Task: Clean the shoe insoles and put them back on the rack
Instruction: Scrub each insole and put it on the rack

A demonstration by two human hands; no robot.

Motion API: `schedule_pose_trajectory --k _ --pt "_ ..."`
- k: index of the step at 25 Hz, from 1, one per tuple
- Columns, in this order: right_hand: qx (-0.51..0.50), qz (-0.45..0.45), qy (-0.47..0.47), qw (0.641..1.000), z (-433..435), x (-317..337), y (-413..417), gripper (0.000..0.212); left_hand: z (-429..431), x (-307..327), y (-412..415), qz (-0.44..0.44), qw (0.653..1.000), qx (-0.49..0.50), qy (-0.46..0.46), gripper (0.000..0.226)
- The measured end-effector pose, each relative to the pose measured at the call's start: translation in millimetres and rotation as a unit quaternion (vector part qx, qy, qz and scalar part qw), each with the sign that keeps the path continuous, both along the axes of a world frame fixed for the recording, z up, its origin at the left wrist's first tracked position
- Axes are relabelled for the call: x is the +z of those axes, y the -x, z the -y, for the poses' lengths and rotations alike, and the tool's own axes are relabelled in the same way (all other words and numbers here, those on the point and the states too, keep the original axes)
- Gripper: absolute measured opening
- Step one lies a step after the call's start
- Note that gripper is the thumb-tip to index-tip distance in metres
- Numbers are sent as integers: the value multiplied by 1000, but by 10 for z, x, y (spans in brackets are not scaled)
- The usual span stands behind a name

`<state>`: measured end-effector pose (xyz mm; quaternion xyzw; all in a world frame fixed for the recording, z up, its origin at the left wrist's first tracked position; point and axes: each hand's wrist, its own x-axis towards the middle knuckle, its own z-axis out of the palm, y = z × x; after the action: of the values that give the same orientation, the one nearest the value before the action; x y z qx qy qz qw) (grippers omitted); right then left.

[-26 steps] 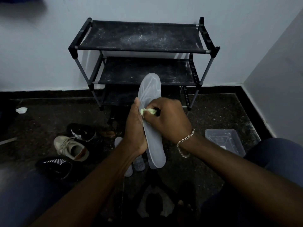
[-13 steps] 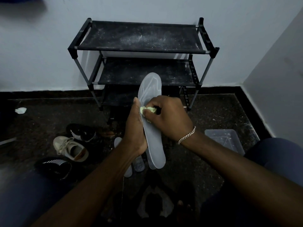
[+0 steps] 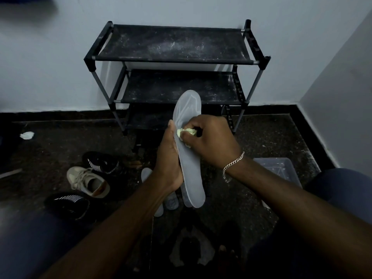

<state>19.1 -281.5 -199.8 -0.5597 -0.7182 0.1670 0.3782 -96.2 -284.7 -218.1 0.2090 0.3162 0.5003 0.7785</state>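
Over the floor [image 3: 271,137], before the rack's [image 3: 171,61] front edge, my left grip [image 3: 169,164] holds the insole [image 3: 191,170] upright, steadying it while my right grip [image 3: 212,142] pinches a pale cloth wad [image 3: 186,132] against its face.

L hand [image 3: 171,164] grips grey insole [image 3: 191,174] by its left edge at mid-length, toe end up. R hand [image 3: 211,141], fingers curled, pinches a pale yellow-green wad [image 3: 186,132] (cloth or tissue, can't tell) pressed on the insole face just above the L grip. Chain bracelet [image 3: 233,164] on R wrist. Behind & above the grip: black 3-tier rack [image 3: 171,43] against the wall, shelves dusted white. Below the grip, on the floor: spare insoles [image 3: 171,202], partly hidden by L hand. Left of the grip: black shoe [image 3: 100,162], beige sneaker [image 3: 88,181], striped black shoe [image 3: 67,204], close together. Far left: white scrap [image 3: 27,135]. Right, past R wrist: clear plastic tub [image 3: 279,168].
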Motion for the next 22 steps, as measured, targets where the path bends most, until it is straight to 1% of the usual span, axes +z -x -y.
schedule_pose_trajectory --k 2,5,10,15,19,22 --pt "-2 -7 -3 1000 -20 18 16 14 4 12 -42 0 1000 11 7 78" --pt "27 10 -5 1000 63 1 61 13 4 -25 60 12 1000 15 5 63" --pt "6 -6 -3 1000 13 21 14 12 29 30 13 12 1000 4 18 64" --pt "48 4 6 999 106 -4 57 11 9 -10 106 -3 1000 -6 9 62" --pt "11 -9 -2 1000 31 2 22 10 -4 1 76 12 1000 -21 -3 63" --pt "26 8 0 1000 66 -14 48 12 -10 14 104 10 1000 -23 2 63"
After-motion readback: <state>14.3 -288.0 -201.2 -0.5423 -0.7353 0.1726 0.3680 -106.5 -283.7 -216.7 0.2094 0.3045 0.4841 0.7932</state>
